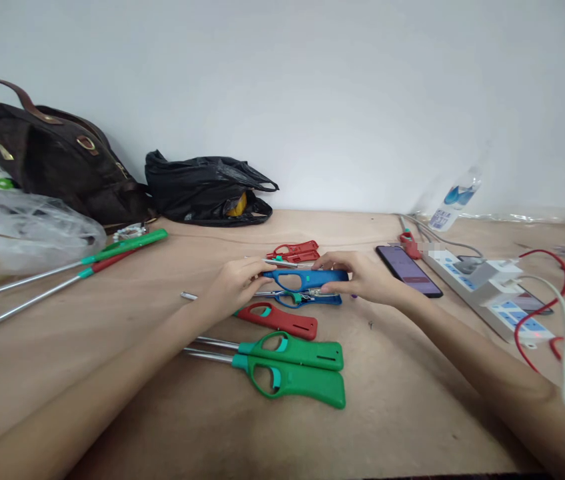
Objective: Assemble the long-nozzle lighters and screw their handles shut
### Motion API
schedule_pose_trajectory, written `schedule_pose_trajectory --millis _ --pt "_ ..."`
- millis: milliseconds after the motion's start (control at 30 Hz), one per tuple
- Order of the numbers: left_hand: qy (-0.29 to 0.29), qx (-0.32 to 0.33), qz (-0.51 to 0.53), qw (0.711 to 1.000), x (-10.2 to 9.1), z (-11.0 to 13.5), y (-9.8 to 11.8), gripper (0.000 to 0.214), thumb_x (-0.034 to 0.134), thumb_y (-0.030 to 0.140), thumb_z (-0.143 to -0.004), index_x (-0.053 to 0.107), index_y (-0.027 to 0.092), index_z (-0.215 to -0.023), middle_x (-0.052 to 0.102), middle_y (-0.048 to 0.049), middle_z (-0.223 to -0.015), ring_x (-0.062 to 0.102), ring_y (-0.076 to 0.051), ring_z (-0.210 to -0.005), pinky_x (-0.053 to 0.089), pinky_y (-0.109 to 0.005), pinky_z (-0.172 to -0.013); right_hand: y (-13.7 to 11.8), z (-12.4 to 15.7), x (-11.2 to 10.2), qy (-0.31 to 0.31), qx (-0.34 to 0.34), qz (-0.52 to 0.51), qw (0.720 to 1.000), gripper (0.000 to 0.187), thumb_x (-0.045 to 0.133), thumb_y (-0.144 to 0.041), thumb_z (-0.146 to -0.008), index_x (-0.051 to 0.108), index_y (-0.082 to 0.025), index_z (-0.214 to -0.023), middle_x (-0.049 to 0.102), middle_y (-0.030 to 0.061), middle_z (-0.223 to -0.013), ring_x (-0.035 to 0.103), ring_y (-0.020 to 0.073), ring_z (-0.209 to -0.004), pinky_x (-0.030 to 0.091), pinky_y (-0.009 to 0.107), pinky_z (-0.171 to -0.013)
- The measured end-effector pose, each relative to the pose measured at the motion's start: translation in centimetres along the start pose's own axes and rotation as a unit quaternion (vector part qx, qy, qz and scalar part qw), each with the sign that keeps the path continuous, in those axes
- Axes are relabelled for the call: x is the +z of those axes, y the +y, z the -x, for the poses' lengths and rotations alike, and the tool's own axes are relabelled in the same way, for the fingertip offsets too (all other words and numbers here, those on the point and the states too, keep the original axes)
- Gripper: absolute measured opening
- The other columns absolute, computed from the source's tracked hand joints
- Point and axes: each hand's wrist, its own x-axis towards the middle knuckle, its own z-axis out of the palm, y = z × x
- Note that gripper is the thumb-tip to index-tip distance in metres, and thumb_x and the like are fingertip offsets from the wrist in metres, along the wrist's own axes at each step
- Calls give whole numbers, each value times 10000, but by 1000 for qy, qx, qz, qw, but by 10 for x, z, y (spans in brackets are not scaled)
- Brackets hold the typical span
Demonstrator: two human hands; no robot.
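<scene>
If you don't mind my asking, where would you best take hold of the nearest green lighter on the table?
Probably the nearest green lighter is best taken by its broad plastic handle, to the right of the trigger loop, coming from above. It lies flat with its thin metal tube pointing left, and a second green lighter lies close behind it, so the near side is freer.

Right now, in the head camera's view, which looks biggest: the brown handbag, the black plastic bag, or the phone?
1. brown handbag
2. black plastic bag, somewhat smaller
3. phone, smallest by far
Both bags sit equally far back, so their order seems fair.
</scene>
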Motion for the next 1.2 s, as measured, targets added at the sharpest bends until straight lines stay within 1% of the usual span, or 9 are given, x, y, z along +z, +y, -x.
schedule_pose_trajectory --millis 100,233,400,467,567,633,833,1067,1200 --pt "-13 -33 4 999 1 1 -1 164 537 167 -898 657 147 -1008 716 -60 -922 657 -175 -780 519 -276 -722 0 2 2 8 -46 103 994 288 655 -289 -817 616 -193 -1085 663 84 -1066 621 220 -946 488 342 -800" --pt "-43 -89 24 995 4 2 -1 170 601 175 -855 671 151 -1008 718 -48 -884 642 -166 -726 501 -273 -701 6 2 9 -4 -63 191 980 265 608 -252 -840 608 -154 -1087 651 124 -1060 611 244 -943 482 373 -808" --pt "-105 -148 63 981 4 0 -6 197 659 217 -790 688 172 -980 722 -42 -943 644 -175 -782 500 -263 -697 16 1 14 -22 -85 198 976 226 623 -269 -832 644 -150 -1022 621 117 -1006 584 240 -929 473 364 -801" --pt "-119 -168 77 976 2 1 -9 211 645 249 -793 692 174 -985 720 -47 -976 646 -177 -799 505 -256 -680 18 1 14 -24 -82 197 977 223 635 -277 -821 658 -148 -1002 608 118 -1004 577 243 -931 469 372 -809" --pt "-127 -190 93 969 1 2 -11 207 592 278 -824 702 172 -964 726 -49 -955 656 -174 -783 517 -257 -683 18 1 13 -37 -74 189 978 228 641 -281 -816 668 -144 -997 603 119 -1007 573 246 -937 466 377 -814" --pt "-128 -188 95 969 2 2 -10 208 557 276 -845 709 171 -941 732 -48 -928 663 -175 -780 523 -264 -698 17 1 13 -47 -68 182 980 231 638 -283 -820 670 -146 -1004 605 113 -1006 577 243 -930 468 372 -808" --pt "-119 -143 73 980 3 2 -9 197 530 215 -854 717 172 -900 740 -43 -873 672 -177 -793 520 -265 -714 16 2 17 -53 -64 169 982 222 632 -263 -825 672 -160 -1018 610 98 -1010 591 225 -907 471 362 -804" --pt "-132 -146 68 978 4 4 -10 183 536 175 -859 710 157 -912 735 -49 -887 671 -180 -799 517 -276 -739 16 1 20 -63 -69 174 980 224 628 -269 -837 669 -137 -1013 615 110 -1020 593 226 -933 470 359 -821" --pt "-136 -119 65 981 7 4 -9 165 558 201 -870 705 174 -939 730 -42 -920 666 -185 -858 500 -290 -795 17 1 21 -69 -69 186 978 214 625 -271 -841 671 -141 -1005 612 106 -1020 594 224 -933 471 358 -816"
